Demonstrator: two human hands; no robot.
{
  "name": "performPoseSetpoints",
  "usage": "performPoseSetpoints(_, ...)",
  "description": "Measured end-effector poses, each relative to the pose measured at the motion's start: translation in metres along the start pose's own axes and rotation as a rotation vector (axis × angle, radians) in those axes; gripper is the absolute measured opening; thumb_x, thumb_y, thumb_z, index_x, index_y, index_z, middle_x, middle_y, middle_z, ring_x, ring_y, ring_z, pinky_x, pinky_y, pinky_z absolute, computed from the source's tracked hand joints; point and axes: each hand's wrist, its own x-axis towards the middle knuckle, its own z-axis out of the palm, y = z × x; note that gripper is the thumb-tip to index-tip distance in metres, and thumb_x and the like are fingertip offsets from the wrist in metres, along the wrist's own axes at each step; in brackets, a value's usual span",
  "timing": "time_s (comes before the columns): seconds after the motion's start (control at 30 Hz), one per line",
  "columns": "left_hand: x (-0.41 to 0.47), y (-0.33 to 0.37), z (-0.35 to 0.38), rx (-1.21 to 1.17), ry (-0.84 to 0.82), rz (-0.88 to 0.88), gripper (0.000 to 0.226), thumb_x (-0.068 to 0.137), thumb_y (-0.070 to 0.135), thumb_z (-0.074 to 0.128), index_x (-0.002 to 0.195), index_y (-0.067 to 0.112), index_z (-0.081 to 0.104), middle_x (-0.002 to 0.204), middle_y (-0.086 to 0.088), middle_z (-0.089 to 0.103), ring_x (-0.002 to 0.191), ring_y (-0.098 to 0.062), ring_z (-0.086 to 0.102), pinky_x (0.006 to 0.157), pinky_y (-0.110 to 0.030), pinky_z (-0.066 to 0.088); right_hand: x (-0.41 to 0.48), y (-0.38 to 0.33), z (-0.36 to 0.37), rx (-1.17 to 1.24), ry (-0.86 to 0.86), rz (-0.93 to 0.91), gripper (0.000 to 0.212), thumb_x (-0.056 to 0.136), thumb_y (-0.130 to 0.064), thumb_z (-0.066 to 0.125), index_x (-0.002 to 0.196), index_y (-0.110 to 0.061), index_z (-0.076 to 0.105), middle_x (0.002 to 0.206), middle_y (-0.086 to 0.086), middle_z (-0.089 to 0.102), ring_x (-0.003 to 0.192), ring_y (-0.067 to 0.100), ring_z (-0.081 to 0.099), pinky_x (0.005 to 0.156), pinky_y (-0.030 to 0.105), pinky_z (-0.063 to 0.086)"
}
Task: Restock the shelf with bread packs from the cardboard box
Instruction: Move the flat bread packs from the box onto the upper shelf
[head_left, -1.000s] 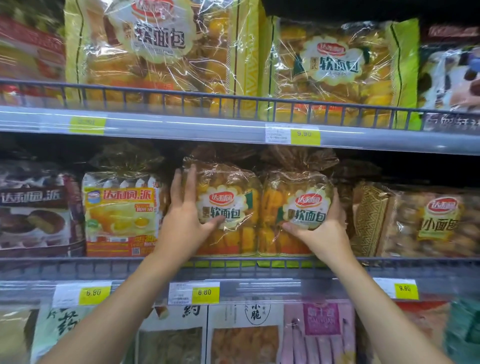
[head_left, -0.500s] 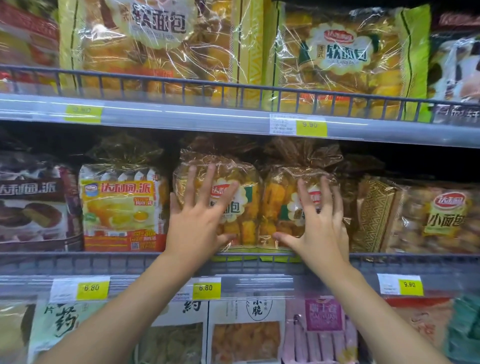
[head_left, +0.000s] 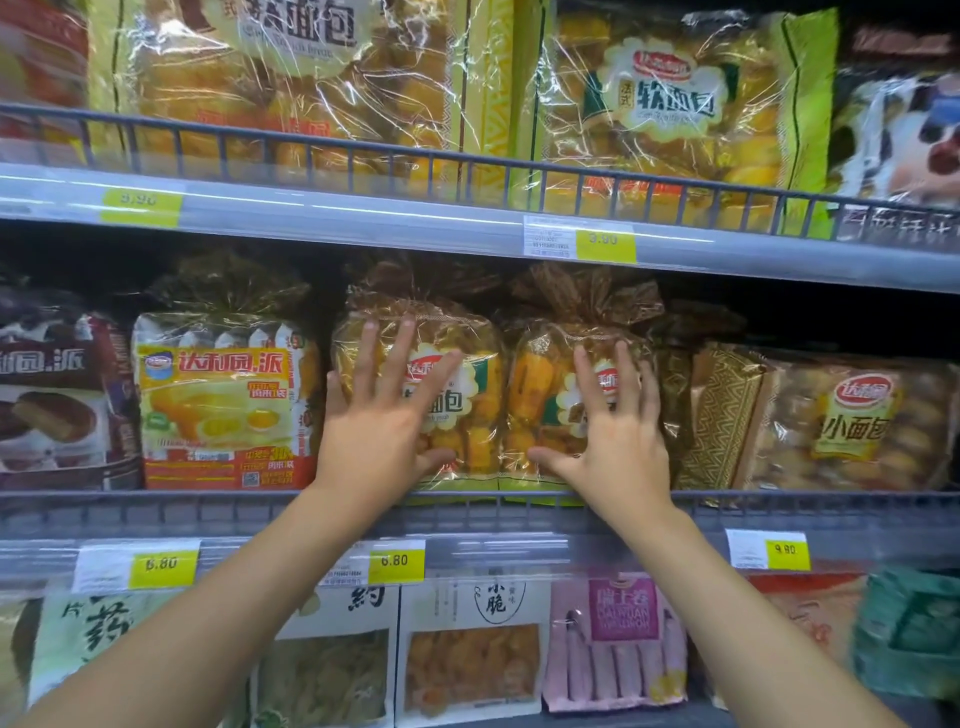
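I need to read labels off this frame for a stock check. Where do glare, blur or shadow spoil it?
Head view: glare streaks the wrap of the top-shelf bread bag; the upper-left price tag and the red pack at top left are blurred; shadow hides the back of the middle shelf; the 6.80 tag reads cleanly.

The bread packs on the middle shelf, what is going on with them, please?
A person is working at the middle shelf. The left hand lies flat, fingers spread, on the left bread pack, and the right hand lies the same way on the right bread pack beside it. Both packs stand upright, side by side, behind the wire rail. Neither is gripped; the hands seem to be pressing them into place.
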Motion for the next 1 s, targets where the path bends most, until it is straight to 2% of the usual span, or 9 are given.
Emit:
performPoseSetpoints(0.17, -0.002, 0.004, -0.009, -0.027, -0.047, -0.025, 0.116, 0.071, 0.075, 0.072, 0.157, 0.050, -0.001, 0.167, -0.001, -0.027, 0.152, -0.034, -0.028, 0.116, -0.073, 0.020, -0.004, -0.004, -0.013, -0.008, -0.038, 0.010, 0.124, 0.065, -0.084, 0.066, 0.158, -0.043, -0.004, 0.170, 0.004, -0.003, 0.154, 0.039, 0.004, 0.107, 0.061, 0.045)
performPoseSetpoints(0.27, -0.005, 0.005, -0.018, -0.021, -0.060, -0.029, 0.113, 0.073, 0.074, 0.070, 0.157, 0.050, -0.001, 0.167, -0.001, -0.027, 0.152, -0.035, -0.028, 0.113, -0.076, 0.020, -0.008, -0.007, -0.023, -0.016, -0.050, 0.018, 0.123, 0.066, -0.084, 0.066, 0.158, -0.044, -0.006, 0.170, 0.002, -0.004, 0.154, 0.036, 0.002, 0.104, 0.060, 0.047)
performPoseSetpoints(0.37, -0.008, 0.003, -0.027, -0.003, -0.047, -0.025, 0.108, 0.075, 0.076, 0.065, 0.157, 0.050, 0.001, 0.168, -0.002, -0.023, 0.153, -0.036, -0.023, 0.111, -0.079, 0.020, -0.014, -0.010, -0.031, -0.052, -0.052, 0.023, 0.122, 0.065, -0.085, 0.065, 0.159, -0.043, 0.001, 0.170, 0.003, 0.000, 0.154, 0.037, 0.006, 0.102, 0.062, 0.047)
performPoseSetpoints(0.53, -0.016, 0.000, -0.037, -0.008, 0.006, -0.018, 0.099, 0.076, 0.075, 0.066, 0.156, 0.048, 0.016, 0.171, -0.002, -0.009, 0.156, -0.036, -0.009, 0.109, -0.078, 0.027, -0.018, -0.010, -0.038, -0.087, -0.033, 0.018, 0.119, 0.064, -0.085, 0.065, 0.160, -0.041, 0.010, 0.169, 0.006, 0.007, 0.153, 0.038, 0.010, 0.101, 0.067, 0.044)
performPoseSetpoints(0.7, -0.016, -0.003, -0.031, 0.005, 0.003, 0.021, 0.098, 0.079, 0.074, 0.063, 0.158, 0.047, 0.011, 0.170, -0.001, -0.015, 0.156, -0.035, -0.013, 0.113, -0.075, 0.018, -0.021, -0.006, -0.029, -0.129, -0.022, 0.029, 0.121, 0.064, -0.078, 0.073, 0.160, -0.039, 0.011, 0.168, 0.006, 0.010, 0.152, 0.038, 0.013, 0.098, 0.067, 0.047)
performPoseSetpoints(0.8, -0.013, -0.008, -0.025, -0.011, -0.006, 0.025, 0.098, 0.079, 0.064, 0.071, 0.159, 0.045, 0.016, 0.170, -0.001, -0.016, 0.155, -0.035, -0.016, 0.113, -0.075, 0.015, -0.017, -0.007, -0.020, -0.134, -0.021, 0.056, 0.120, 0.063, -0.072, 0.079, 0.160, -0.036, 0.017, 0.167, 0.010, 0.015, 0.149, 0.041, 0.019, 0.095, 0.062, 0.051)
performPoseSetpoints(1.0, -0.005, -0.011, -0.030, -0.003, -0.108, 0.038, 0.095, 0.077, 0.057, 0.076, 0.157, 0.040, 0.028, 0.171, -0.007, -0.003, 0.156, -0.038, -0.009, 0.112, -0.075, 0.019, -0.008, -0.008, -0.032, -0.148, -0.139, 0.063, 0.117, 0.065, -0.070, 0.079, 0.159, -0.032, 0.021, 0.165, 0.014, 0.018, 0.147, 0.043, 0.024, 0.098, 0.059, 0.050)
